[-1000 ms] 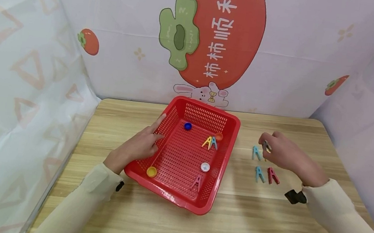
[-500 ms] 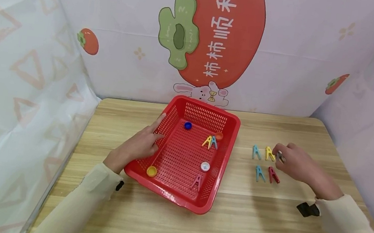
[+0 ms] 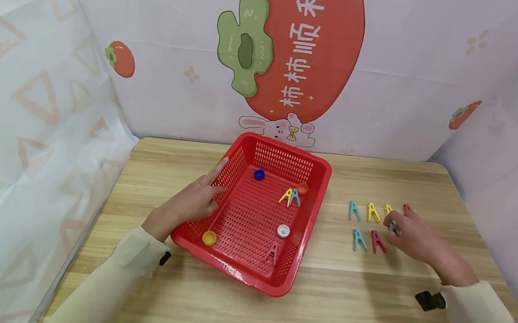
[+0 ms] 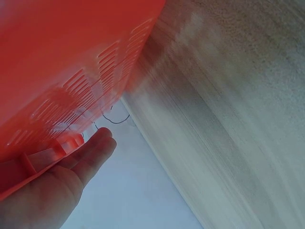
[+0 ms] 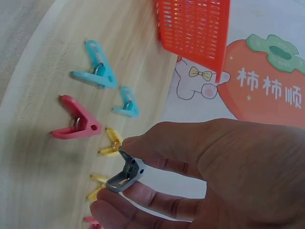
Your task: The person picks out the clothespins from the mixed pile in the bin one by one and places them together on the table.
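Right hand [image 3: 413, 237] shifted right along clip rows, two more clips now laid down; fingers pinch grey clip [image 5: 125, 177] above table [image 3: 366, 317]. Step: laying out clips. Next: set grey clip beside red clip [image 3: 378, 241]. Left hand [image 3: 190, 201] rests flat on red basket [image 3: 321, 191] wall, fingers relaxed.

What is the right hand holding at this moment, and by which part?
The right hand pinches a small grey clothespin between thumb and fingers, at its upper end; the other end juts out free. Which end that is cannot be told.
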Motion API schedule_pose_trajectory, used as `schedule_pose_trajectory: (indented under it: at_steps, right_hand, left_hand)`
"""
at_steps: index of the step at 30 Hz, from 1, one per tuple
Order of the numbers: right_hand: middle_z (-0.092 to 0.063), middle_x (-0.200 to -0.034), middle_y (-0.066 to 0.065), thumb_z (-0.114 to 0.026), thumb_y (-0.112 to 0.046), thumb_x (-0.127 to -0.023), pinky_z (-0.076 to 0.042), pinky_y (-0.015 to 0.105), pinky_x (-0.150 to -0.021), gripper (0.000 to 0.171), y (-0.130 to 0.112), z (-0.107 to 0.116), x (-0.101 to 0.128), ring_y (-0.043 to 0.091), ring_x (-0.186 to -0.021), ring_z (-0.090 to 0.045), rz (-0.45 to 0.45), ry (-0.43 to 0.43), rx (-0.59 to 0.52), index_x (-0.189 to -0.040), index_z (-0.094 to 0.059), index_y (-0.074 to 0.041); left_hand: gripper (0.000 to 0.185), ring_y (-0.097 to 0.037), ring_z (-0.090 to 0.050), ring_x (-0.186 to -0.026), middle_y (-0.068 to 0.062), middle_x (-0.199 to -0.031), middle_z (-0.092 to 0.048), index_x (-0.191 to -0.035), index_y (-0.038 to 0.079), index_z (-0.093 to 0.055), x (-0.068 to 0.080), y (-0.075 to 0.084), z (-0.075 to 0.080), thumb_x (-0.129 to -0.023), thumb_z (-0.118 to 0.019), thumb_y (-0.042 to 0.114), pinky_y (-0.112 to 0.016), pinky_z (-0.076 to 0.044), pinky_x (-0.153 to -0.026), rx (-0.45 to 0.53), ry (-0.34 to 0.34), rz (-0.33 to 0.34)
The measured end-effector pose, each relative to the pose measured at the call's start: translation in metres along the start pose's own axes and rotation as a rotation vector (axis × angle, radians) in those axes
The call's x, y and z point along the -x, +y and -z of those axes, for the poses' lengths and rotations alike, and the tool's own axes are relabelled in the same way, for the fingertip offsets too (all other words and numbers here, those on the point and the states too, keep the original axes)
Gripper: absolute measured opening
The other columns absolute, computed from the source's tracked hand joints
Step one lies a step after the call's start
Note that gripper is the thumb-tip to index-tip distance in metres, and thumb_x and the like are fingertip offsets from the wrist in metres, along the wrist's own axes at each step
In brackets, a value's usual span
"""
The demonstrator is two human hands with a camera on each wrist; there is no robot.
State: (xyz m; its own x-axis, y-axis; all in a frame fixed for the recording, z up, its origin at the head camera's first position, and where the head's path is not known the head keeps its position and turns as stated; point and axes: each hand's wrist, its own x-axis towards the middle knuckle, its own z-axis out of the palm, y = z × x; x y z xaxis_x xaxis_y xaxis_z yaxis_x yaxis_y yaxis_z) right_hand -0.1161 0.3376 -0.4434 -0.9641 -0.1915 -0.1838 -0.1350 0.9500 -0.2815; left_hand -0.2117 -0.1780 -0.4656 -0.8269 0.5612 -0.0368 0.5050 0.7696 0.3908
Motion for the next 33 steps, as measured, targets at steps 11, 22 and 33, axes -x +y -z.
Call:
schedule_pose_trajectory:
  at_steps: [11,22,33]
  right_hand:
    - [-0.064,-0.103,0.024,-0.075,-0.004,-0.093,-0.051,0.038,-0.065,0.023,0.013,-0.009,0.004,0.027,-0.080,-0.056,-0.020,-0.004,-0.024,-0.112,-0.067,0.005]
    - [-0.060,-0.090,0.016,-0.073,-0.001,-0.093,-0.042,0.034,-0.062,0.018,0.025,-0.019,0.009,0.024,-0.075,-0.049,-0.012,0.011,-0.012,-0.110,-0.067,0.004]
    - [-0.066,-0.095,0.017,-0.076,-0.003,-0.091,-0.047,0.039,-0.068,0.018,0.034,-0.025,0.009,0.026,-0.081,-0.054,-0.012,-0.003,-0.025,-0.107,-0.068,0.001]
  left_hand:
    - [0.050,-0.042,-0.048,-0.151,-0.004,-0.186,0.003,-0.145,0.000,-0.069,0.000,0.000,-0.001,-0.095,-0.067,-0.005,-0.051,-0.062,-0.106,0.000,0.005,-0.006]
    - [0.050,-0.042,-0.047,-0.152,-0.004,-0.186,0.003,-0.144,0.000,-0.069,0.000,-0.001,-0.001,-0.095,-0.067,-0.005,-0.052,-0.061,-0.109,-0.008,0.010,-0.016]
    - [0.051,-0.040,-0.047,-0.151,0.000,-0.186,0.005,-0.146,0.001,-0.068,-0.001,-0.001,-0.001,-0.095,-0.068,-0.004,-0.052,-0.062,-0.106,-0.002,-0.001,0.007]
